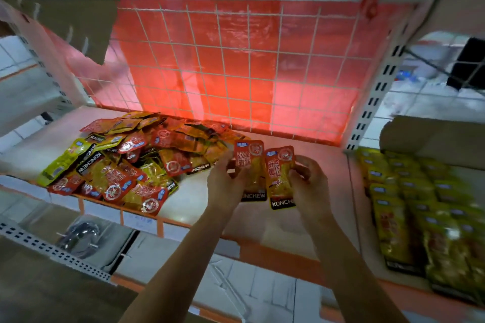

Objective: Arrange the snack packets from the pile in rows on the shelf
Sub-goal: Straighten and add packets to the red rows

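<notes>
Left hand (223, 181): fingers curled round the left edge of a red packet (249, 165). Right hand (309, 183): fingers grip the right edge of a second red packet (279, 176). The two packets stand side by side, inner edges meeting, between the fingers. The pile (131, 162) lies just left of the left fingers. Bare shelf (333, 165) extends right of the right fingers to the side edge; yellow packet rows (420, 204) lie past it. The wire grid back (236, 73) stands beyond the fingertips, well apart.
</notes>
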Demonstrator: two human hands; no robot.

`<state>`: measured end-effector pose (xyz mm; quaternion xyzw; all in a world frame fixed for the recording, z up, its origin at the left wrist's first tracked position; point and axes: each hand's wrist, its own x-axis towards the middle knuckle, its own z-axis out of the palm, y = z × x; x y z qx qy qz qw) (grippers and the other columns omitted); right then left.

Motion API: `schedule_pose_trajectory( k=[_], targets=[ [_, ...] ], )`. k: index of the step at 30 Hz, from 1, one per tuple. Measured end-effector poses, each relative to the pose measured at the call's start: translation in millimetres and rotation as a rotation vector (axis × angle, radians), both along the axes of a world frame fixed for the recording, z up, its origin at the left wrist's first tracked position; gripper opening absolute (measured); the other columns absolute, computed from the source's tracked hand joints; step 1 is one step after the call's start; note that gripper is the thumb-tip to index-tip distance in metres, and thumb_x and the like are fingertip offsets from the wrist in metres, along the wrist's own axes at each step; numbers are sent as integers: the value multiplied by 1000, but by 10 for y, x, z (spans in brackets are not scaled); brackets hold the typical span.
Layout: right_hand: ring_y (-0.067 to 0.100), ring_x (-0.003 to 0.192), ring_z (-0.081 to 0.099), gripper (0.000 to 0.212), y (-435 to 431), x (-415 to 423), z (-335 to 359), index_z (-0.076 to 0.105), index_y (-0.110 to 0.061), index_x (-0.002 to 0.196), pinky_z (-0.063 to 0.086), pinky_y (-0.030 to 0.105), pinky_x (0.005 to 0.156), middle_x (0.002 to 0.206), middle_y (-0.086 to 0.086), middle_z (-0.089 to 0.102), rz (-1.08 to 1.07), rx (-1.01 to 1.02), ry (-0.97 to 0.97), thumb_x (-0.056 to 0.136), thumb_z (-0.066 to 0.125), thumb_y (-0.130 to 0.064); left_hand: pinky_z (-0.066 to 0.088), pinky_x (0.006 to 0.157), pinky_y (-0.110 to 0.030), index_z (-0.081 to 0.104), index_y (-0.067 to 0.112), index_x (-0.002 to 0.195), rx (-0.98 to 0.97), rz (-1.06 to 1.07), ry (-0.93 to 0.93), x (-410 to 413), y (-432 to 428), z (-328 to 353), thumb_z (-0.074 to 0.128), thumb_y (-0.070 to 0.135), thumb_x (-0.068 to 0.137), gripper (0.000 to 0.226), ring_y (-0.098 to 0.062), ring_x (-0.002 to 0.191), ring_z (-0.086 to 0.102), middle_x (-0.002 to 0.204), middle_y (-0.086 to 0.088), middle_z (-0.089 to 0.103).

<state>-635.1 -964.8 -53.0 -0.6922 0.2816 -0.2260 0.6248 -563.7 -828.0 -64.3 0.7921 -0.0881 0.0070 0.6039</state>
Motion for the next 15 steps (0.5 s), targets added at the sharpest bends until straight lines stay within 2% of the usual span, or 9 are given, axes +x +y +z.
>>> schedule_pose_trajectory(
  k=[3, 5, 8, 11, 13, 15],
  targets=[
    [17, 81, 68, 22, -324, -267, 18, 62, -31, 101, 56, 37, 70, 92, -4, 71, -59, 4, -52, 84, 67, -18, 57, 79, -38, 70, 17, 102, -15, -90, 66, -162, -368, 22, 71, 21, 82, 21, -15, 87, 67, 90, 10, 71],
    [12, 70, 62, 17, -540, -467, 40, 65, -27, 95, 50, 32, 64, 81, -7, 70, -91, 3, -85, 83, 69, -16, 57, 78, -40, 68, 15, 102, -40, -139, 106, -308, -620, 36, 72, 17, 81, 21, -16, 86, 68, 91, 6, 71],
    [11, 62, 49, 16, -883, -809, 92, 68, -22, 90, 40, 30, 58, 67, -5, 62, -131, 14, -122, 83, 69, -8, 57, 79, -42, 67, 17, 100, -101, -231, 157, -563, -1008, 88, 73, 27, 76, 27, -19, 86, 69, 94, -1, 72],
    [15, 66, 51, 27, -1254, -1175, 114, 62, -29, 78, 41, 33, 62, 67, -5, 62, -197, 19, -125, 80, 69, -3, 58, 80, -42, 66, 14, 101, -100, -280, 175, -841, -1426, 112, 71, 30, 85, 23, -18, 85, 69, 95, -5, 72],
    [17, 68, 50, 27, -1513, -1422, 138, 61, -25, 74, 40, 33, 63, 67, -3, 60, -228, 22, -134, 78, 68, 1, 58, 80, -44, 67, 18, 94, -101, -327, 152, -1048, -1711, 144, 70, 30, 86, 15, -18, 82, 69, 88, -2, 72],
    [18, 72, 57, 22, -1799, -1650, 151, 65, -19, 83, 45, 33, 67, 74, 1, 64, -255, 15, -116, 75, 68, 2, 55, 77, -41, 66, 24, 88, -85, -364, 119, -1264, -1999, 188, 71, 34, 83, 12, -18, 79, 68, 83, 2, 71]
  ],
)
